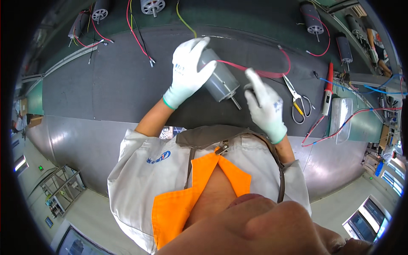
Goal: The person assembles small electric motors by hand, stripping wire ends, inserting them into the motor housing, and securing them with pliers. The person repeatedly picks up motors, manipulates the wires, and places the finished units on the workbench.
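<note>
White-gloved, the left hand (189, 72) wraps its fingers over the rear end of a grey cylindrical motor (219, 76), closed firmly around the body and holding it tilted above the dark mat (123, 85), shaft (235, 103) pointing down toward the person. Just to the right of that grip, the right hand (265, 106), also gloved, is curled with thumb and forefinger pinched on something small and dark near the motor's shaft end; what it pinches is too small to tell. A red wire (263, 73) runs from the motor's top, arcs past the right hand's raised finger and loops back. Farther right lie scissors (297, 102) with yellow inner handles, then a red-handled tool (328, 87) and a shiny metal tray (342, 117). Well beyond the grip, more motors (312, 19) with red leads rest on the green belt (246, 17).
</note>
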